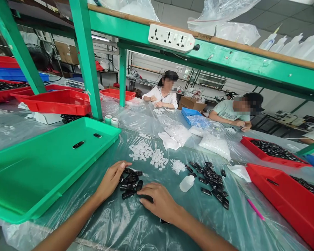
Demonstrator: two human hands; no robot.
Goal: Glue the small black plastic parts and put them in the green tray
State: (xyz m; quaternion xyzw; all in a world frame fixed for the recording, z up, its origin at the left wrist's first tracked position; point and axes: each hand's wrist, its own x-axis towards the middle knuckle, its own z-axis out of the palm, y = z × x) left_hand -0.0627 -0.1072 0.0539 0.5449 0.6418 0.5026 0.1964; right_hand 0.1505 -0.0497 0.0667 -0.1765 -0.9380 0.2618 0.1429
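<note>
My left hand rests on the plastic-covered table, fingers curled round the left side of a small pile of black oblong parts. My right hand lies palm down just right of that pile, fingers bent over one or two black parts; another part peeks out under the wrist. A larger scatter of the same black parts lies further right. A small white squeeze bottle lies on its side between the two piles. Heaps of small white pieces sit behind my hands.
A green tray holding two black parts stands at my left. Red trays with black parts line the right side. A pink pen lies near them. Bags of white pieces lie farther back. Two people work across the table.
</note>
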